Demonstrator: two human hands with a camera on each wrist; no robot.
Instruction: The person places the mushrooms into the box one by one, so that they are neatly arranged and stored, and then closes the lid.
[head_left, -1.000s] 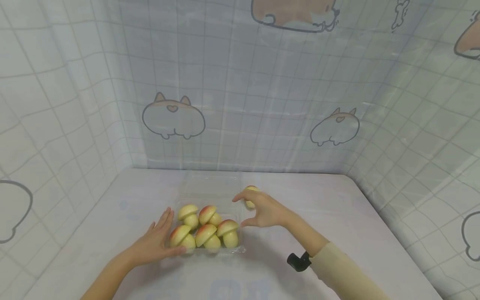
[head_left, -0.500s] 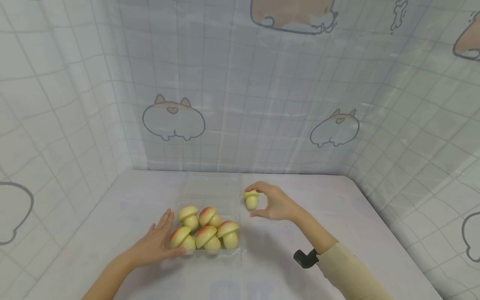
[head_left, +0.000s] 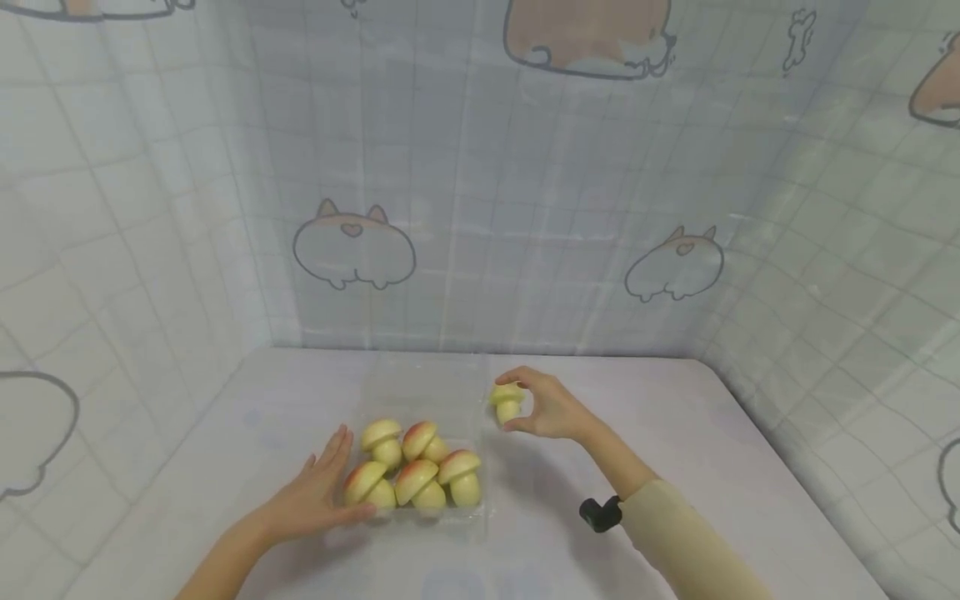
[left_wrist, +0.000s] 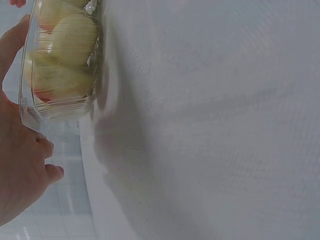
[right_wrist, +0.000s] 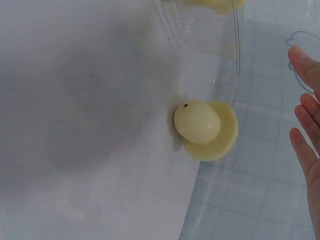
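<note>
A clear plastic box point(head_left: 486, 500) holds several pale yellow mushroom-shaped pieces point(head_left: 461, 479), some with red on their caps. My left hand point(head_left: 318, 492) rests against the box's left side with fingers extended, its thumb along the front corner; in the left wrist view the ribbed wall point(left_wrist: 65, 107) shows beside it. A single mushroom-shaped piece point(head_left: 507, 404) stands on the table just right of the box. My right hand point(head_left: 551, 408) is around it in the head view, index finger over the cap and thumb near the stem. In the right wrist view, a gap separates the fingers point(right_wrist: 302, 145) from this piece point(right_wrist: 197, 122).
The box's clear lid point(head_left: 423, 379) lies folded back behind it. White table surface point(head_left: 637, 433) extends on both sides. Grid-patterned curtains point(head_left: 517, 275) enclose the table at the back and sides. A black wrist device point(head_left: 602, 514) is strapped at the right sleeve.
My right hand has moved away from the box's right edge, to the right, and its fingers have come around the single mushroom-shaped piece. My left hand stays at the box.
</note>
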